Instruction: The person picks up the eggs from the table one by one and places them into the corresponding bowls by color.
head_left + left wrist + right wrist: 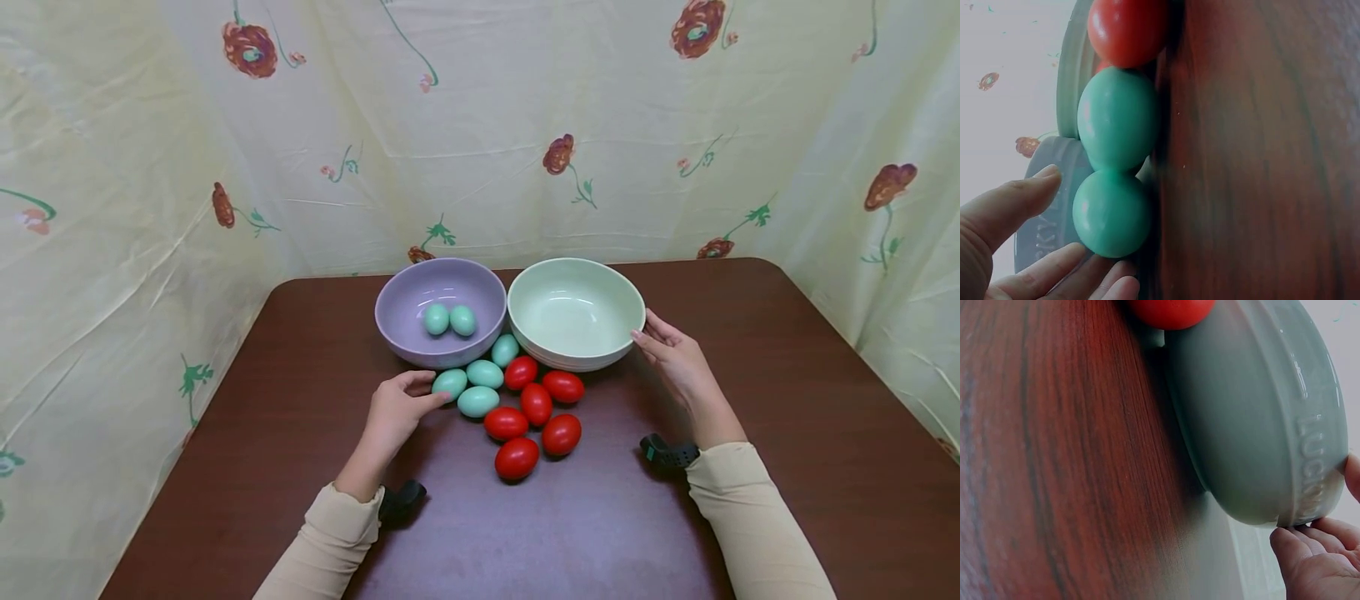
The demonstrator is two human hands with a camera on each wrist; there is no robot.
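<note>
My left hand [397,412] reaches to a teal egg [449,384] at the left of a group on the table. In the left wrist view, the thumb [1044,184] stands apart from that egg, and the fingertips lie close by its lower side. The purple bowl [397,342] just behind holds two teal eggs [449,320]. My right hand [678,358] touches the outer right side of the pale green bowl [576,312], fingertips at its rim. Raised lettering shows on that bowl's wall in the right wrist view.
Several more teal eggs [478,402] lie in front of the bowls. Several red eggs [536,404] cluster to their right, on the dark wooden table [300,400]. A flowered curtain [465,125] hangs behind and at both sides.
</note>
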